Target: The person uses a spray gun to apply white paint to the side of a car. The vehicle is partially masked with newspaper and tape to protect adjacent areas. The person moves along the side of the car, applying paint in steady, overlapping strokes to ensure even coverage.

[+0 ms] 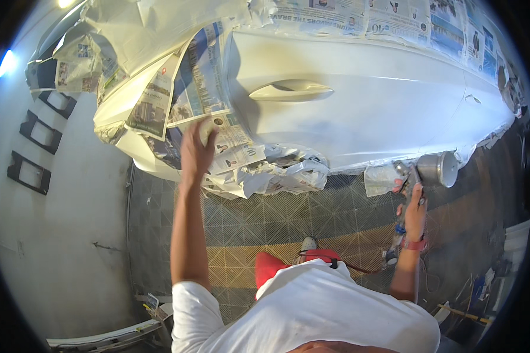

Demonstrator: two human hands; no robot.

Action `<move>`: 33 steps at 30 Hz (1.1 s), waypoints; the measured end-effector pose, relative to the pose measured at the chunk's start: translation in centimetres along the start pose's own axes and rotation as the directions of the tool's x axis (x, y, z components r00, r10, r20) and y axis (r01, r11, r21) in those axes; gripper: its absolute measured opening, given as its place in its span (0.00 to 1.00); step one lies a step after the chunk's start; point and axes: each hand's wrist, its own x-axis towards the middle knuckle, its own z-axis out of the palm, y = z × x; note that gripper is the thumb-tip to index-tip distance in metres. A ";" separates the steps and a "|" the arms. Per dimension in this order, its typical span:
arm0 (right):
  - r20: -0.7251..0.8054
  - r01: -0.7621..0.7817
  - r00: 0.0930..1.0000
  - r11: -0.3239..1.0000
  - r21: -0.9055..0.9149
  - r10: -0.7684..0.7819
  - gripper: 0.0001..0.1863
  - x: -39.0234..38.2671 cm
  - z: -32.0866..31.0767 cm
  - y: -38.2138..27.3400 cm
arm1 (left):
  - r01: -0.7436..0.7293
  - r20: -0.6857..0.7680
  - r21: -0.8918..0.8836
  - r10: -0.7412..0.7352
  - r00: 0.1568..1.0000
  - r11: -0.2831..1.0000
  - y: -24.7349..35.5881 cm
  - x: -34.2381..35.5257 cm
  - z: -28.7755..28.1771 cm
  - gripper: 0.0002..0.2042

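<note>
My left hand (pixel 198 144) reaches up to a newspaper sheet (pixel 235 150) masking the white car body, its thumb and fingers apart against the paper. My right hand (pixel 413 203) grips a spray gun (pixel 408 179) with a metal cup (pixel 439 169) and a hose below it. Between the hands, the car door (pixel 362 106) has a recessed handle (pixel 291 89). Crumpled paper (pixel 291 170) wraps the area below the door, and more newspaper (pixel 341 15) covers its upper edge.
A tiled grid floor (pixel 265 217) lies under the car, with loose hose near my right forearm. A wall (pixel 53 247) at left carries black rectangular frames (pixel 27 172). Long pieces and clutter (pixel 465 312) stand at lower right, and a rail (pixel 112 335) at lower left.
</note>
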 end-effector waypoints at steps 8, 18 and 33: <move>-0.022 -0.072 0.997 0.997 0.017 0.072 0.31 -6.1 10.6 -4.3 | -0.369 -0.067 0.176 0.385 0.921 0.913 0.9 24.2 -1.0 0.17; 0.122 -0.007 0.992 0.970 0.243 -0.024 0.27 -4.7 27.1 -17.3 | -0.675 0.143 0.147 0.660 0.737 0.723 -4.2 34.8 2.4 0.15; 0.077 0.110 0.990 0.992 0.063 -0.115 0.26 3.8 34.3 -31.7 | -0.728 0.197 0.062 0.707 0.679 0.683 -6.0 37.5 2.7 0.12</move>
